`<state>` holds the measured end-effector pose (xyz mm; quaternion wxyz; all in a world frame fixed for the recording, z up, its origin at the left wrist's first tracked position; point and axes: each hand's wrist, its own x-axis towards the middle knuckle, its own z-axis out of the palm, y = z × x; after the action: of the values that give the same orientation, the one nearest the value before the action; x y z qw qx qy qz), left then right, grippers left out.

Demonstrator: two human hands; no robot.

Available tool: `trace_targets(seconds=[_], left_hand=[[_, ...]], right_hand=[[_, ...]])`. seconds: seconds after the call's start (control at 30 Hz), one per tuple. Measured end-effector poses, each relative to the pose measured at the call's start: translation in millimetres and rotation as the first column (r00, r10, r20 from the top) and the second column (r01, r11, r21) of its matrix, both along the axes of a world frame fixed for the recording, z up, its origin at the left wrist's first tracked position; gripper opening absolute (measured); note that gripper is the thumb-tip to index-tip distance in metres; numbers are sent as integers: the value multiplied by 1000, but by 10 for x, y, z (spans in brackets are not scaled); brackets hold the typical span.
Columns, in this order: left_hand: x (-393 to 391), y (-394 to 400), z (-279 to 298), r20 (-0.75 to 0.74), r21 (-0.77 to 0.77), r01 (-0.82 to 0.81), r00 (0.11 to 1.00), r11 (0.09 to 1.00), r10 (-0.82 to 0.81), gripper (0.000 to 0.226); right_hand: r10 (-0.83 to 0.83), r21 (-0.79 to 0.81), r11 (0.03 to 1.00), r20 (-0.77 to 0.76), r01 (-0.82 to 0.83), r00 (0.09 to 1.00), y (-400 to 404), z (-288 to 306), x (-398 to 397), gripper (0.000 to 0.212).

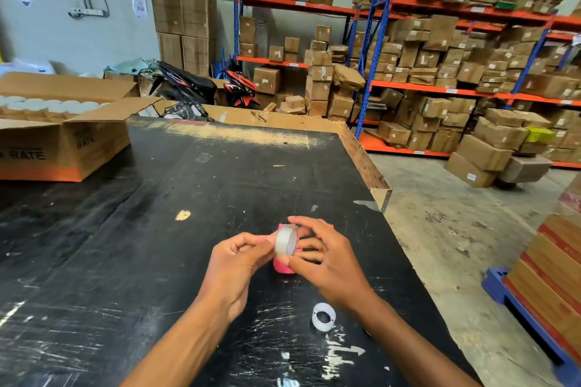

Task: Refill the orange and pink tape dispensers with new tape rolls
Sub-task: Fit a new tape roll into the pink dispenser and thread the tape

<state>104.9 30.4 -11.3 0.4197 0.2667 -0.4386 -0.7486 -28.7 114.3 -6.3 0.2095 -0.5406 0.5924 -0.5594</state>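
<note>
Clearly, both hands are working together over the near-right part of the scratched black tabletop [157, 229], closed on the same small cluster of things. The right hand [327, 256] is pinching a translucent clear tape roll [286, 241] by its rim, thumb below and fingers above, holding it on edge so its hole is facing left and right. The left hand [234, 264] is closing its fingertips on the roll's left face. A bright pink plastic tape dispenser [283, 267] is sitting directly beneath and behind the roll, mostly hidden by the fingers, so seating the roll probably means lowering it straight down. An empty white plastic core ring [323, 317] is lying nearer, beside the right wrist. No orange dispenser is showing itself.
</note>
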Motion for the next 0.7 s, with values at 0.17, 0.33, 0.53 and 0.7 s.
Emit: trace_targets(seconds=[0.17,0.33,0.53,0.7], left_hand=[[-14,31,-4,14,-60,14,1000,998,-13,6],[-27,32,23,98,-230,4,995,973,19,12],[-55,40,57,259,-526,16,956,850,142,18],[-106,7,21,270,-567,-2,944,824,188,15]], right_hand=[[15,-27,999,-43,-16,999,-16,4,-39,66],[8,-36,999,-91,-12,996,-33,54,-89,74],[15,-31,999,-180,-20,984,-74,42,-124,79],[-1,-37,999,-183,-6,983,-124,10,-153,74]])
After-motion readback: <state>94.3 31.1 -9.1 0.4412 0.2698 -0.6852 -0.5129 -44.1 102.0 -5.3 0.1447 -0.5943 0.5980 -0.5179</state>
